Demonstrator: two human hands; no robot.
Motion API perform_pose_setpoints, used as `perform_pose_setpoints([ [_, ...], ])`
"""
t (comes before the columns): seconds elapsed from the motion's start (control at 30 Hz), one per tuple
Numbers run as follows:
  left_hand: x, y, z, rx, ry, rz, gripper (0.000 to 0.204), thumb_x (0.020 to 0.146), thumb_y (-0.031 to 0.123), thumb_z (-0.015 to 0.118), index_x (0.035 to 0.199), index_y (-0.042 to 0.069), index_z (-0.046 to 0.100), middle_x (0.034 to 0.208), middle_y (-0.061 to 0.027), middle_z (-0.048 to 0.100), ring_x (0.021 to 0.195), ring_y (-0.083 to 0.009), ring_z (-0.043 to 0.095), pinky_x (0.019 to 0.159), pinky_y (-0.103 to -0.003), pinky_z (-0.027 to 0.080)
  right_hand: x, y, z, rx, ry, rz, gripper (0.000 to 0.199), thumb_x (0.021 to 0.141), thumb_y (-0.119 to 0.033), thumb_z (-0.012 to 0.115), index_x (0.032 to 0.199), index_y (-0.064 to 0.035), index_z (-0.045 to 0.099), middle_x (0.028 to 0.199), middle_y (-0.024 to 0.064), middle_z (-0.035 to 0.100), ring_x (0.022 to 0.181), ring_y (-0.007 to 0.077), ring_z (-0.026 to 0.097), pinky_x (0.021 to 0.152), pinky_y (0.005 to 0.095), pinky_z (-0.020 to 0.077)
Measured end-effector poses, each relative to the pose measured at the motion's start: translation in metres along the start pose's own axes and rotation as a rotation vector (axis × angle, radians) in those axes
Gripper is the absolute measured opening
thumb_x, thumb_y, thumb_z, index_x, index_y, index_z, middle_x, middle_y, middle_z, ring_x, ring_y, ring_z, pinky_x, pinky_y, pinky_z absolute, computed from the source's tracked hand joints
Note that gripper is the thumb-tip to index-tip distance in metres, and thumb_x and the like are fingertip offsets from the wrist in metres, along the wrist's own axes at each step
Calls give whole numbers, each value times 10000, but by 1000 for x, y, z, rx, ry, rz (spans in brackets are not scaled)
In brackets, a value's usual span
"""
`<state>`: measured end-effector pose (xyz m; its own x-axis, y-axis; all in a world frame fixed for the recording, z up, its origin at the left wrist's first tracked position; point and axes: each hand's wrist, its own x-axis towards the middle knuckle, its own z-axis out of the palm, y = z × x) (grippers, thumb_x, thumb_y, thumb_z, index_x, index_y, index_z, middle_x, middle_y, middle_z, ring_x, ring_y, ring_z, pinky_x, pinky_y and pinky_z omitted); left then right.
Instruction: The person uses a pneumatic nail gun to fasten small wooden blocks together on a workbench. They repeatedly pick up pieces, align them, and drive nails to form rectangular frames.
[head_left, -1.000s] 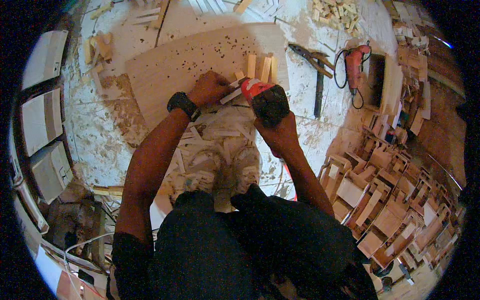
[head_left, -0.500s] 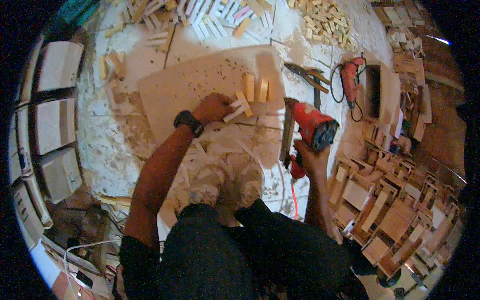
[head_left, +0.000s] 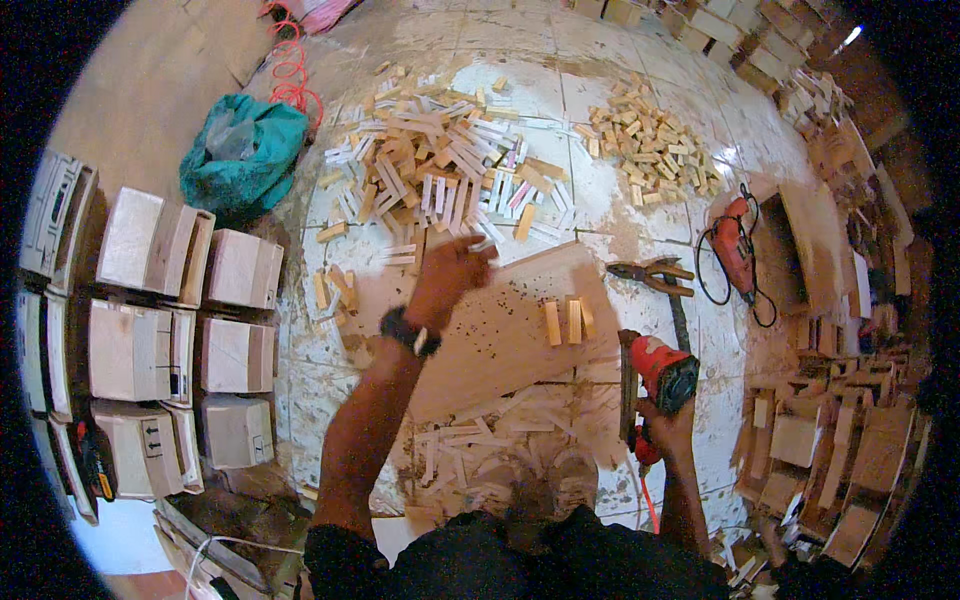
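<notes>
Head view, left hand (head_left: 455, 275) blurred, right hand (head_left: 668, 424) partly behind red nailer (head_left: 658, 366)

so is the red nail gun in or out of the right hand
In: the right hand grips the red nail gun by its handle, and a red hose shows just below in the picture.

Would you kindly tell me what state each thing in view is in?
Red nail gun: held in the right grip
Left grip: blurred, near the larger wood pile; whether it holds a piece is unclear
Larger wood pile: loosely jumbled
Small-block pile: loosely heaped
Wristwatch: strapped on
Pliers: lying, handles spread
Red corded power tool: lying unheld
Wide wooden board: flat, dark specks on it
Wooden blocks: side by side
Teal sack: crumpled
</notes>
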<state>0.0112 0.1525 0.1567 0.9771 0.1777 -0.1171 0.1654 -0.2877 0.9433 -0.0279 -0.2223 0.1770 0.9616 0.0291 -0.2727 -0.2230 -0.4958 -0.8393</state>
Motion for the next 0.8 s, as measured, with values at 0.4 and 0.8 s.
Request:
perform_pose_setpoints([
  [0.4,-197,218,3,15,-258,706,431,772,197,629,1155,9,572,991,-149,633,852,-285,627,749,-409,506,-13,-3,-12,-6,-33,131,265,680,-90,683,924,-28,601,807,29,617,704,129,567,643,299,472],
  [0.8,-59,20,120,537,-116,420,549,735,94,648,1250,32,471,1234,-199,507,1137,-356,490,940,-404,430,-14,22,-35,20,21,8,305,711,-93,682,996,-16,605,894,69,649,813,154,610,740,313,497],
])
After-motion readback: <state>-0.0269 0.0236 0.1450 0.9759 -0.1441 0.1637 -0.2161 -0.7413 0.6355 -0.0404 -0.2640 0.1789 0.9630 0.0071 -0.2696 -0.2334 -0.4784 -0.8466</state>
